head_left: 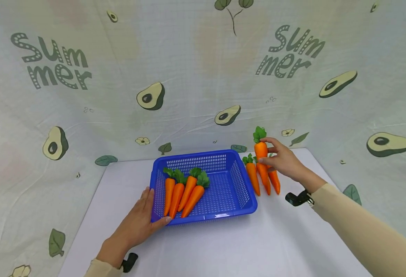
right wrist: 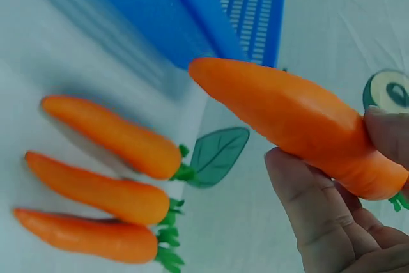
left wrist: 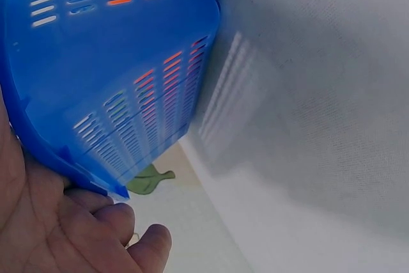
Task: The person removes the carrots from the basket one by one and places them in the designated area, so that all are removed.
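In the head view, the left hand (head_left: 138,217) holds the front left corner of a blue plastic basket (head_left: 203,157), its thumb over the front rim. The left wrist view shows fingers against the outside of the basket's rim (left wrist: 54,142). Several orange carrots with green tops (head_left: 189,192) lie side by side in the basket's left part. Beyond its right side, the right hand (head_left: 284,159) pinches one carrot (right wrist: 287,116) near its leafy end, raised above the table. Three more carrots (right wrist: 115,135) lie in a row on the table beneath it.
A white table (head_left: 223,246) carries the basket and the loose carrots. Behind and beside it hangs a pale cloth (head_left: 185,57) printed with avocados, leaves and lettering. The cloth stands close behind the basket's back edge.
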Demonstrator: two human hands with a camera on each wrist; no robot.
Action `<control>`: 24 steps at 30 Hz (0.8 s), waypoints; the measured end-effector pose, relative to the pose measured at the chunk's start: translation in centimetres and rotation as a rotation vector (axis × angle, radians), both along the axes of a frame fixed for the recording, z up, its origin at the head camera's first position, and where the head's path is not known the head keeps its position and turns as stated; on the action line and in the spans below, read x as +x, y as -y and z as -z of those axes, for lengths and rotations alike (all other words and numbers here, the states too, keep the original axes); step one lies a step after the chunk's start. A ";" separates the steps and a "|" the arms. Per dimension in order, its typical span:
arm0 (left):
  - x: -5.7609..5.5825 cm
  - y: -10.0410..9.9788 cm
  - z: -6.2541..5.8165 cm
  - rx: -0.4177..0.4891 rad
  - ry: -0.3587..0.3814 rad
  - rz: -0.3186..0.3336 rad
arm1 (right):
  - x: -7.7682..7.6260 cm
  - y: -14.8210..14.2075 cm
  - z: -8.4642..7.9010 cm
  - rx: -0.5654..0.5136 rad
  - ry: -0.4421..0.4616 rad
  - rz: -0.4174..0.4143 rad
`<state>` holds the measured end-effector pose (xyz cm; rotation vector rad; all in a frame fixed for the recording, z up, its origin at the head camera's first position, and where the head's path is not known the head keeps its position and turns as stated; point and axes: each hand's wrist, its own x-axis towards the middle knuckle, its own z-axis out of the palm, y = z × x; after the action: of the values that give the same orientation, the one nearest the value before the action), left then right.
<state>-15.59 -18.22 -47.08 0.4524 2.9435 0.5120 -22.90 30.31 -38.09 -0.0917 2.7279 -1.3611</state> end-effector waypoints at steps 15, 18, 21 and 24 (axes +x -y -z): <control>0.1 0.0 -0.1 -0.002 0.020 -0.010 | -0.7 -6.3 2.5 0.019 0.122 0.047; 0.0 0.0 -0.1 0.002 0.026 -0.009 | -0.8 -7.5 3.4 0.020 0.142 0.043; 0.0 0.0 0.0 0.001 0.019 -0.007 | -1.0 -8.4 4.3 0.030 0.167 0.048; -0.1 0.1 0.2 0.000 0.009 -0.007 | -1.3 -9.2 5.3 0.036 0.200 0.064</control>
<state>-15.71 -18.31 -47.28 0.4383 2.9378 0.5134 -24.21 39.47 -43.37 0.1283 2.6067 -1.2610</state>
